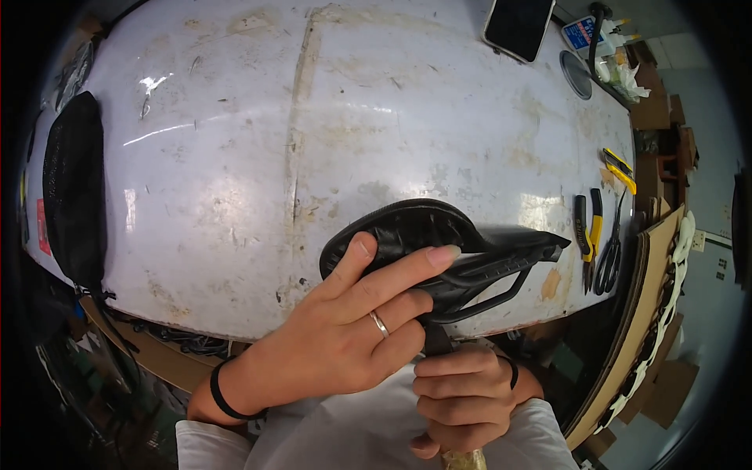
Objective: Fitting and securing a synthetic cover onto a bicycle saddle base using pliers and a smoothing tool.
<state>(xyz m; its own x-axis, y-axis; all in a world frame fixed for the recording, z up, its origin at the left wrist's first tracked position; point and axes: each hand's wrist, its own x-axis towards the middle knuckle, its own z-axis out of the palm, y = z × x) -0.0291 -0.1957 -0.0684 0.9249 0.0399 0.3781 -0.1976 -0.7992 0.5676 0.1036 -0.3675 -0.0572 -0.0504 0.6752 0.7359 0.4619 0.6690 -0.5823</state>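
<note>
A black bicycle saddle (423, 223) is tilted near the table's front edge, its underside and rails turned toward me and its nose pointing right. My left hand (364, 313) grips its wide end, with the index and middle fingers stretched over the underside and the others curled. Just below the saddle, my right hand (462, 392) is closed around a tool (464, 459) with a tan, tape-wrapped handle. A dark, flat part of that tool rises from the fist toward the saddle rails. The tool's far end is hidden behind the saddle and my left fingers.
Yellow-and-black pliers (595, 227), black scissors (609, 266) and a yellow utility knife (620, 168) lie at the right. A phone (518, 30) and a round grey disc (576, 74) are at the back right. Along the left edge stretches a black pouch (76, 188). Cardboard (627, 337) stands beside the table.
</note>
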